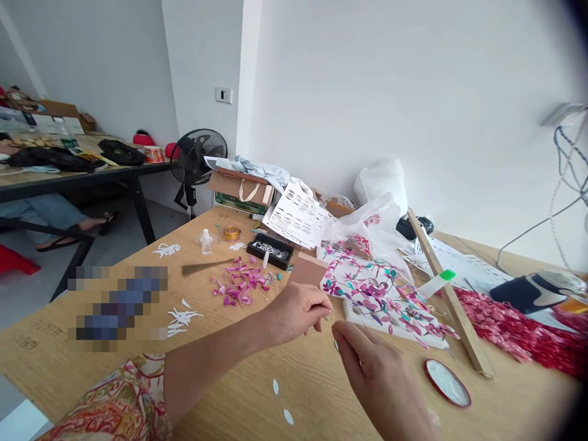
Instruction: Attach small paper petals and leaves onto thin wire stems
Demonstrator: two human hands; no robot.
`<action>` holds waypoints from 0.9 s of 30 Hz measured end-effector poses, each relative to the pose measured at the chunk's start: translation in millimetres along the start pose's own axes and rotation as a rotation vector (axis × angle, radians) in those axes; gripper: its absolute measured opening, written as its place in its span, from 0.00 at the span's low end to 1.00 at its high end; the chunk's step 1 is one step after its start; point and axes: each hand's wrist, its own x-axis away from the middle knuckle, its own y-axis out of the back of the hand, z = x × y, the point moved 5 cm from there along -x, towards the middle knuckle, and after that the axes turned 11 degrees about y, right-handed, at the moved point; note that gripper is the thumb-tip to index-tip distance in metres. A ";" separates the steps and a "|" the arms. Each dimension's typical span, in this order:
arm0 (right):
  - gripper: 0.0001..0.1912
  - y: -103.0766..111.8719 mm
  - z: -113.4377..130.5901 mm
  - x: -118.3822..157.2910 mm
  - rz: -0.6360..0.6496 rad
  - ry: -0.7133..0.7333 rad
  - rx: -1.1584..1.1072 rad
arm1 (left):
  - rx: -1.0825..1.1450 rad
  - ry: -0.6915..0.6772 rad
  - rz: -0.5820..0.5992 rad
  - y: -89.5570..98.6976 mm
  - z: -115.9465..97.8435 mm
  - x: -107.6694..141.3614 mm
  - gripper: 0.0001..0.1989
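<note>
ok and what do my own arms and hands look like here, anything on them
Your left arm wears a loose sleeve with a swirly print in reds, orange, yellow-green and cream, ending partway along the forearm. No sleeve shows on your right. Neither your left hand nor your right hand has a glove, and no rings can be seen.

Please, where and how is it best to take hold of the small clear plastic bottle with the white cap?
Probably grip the bottle by its body, below the narrower cap, coming down from above: it stands upright, and nothing covers it. The round amber spool is close on its right.
</note>
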 end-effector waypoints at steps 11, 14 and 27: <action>0.15 8.1 -40.8 -3.4 0.083 -0.125 -0.473 | 0.434 0.149 0.406 -13.3 3.1 5.1 0.07; 0.15 -8.1 -34.2 3.4 -0.017 -0.158 -0.451 | 0.509 0.126 0.300 -8.0 6.0 -0.9 0.08; 0.15 28.1 -13.3 -2.8 0.048 0.028 -0.016 | 0.064 0.040 0.204 -10.9 -2.2 7.3 0.07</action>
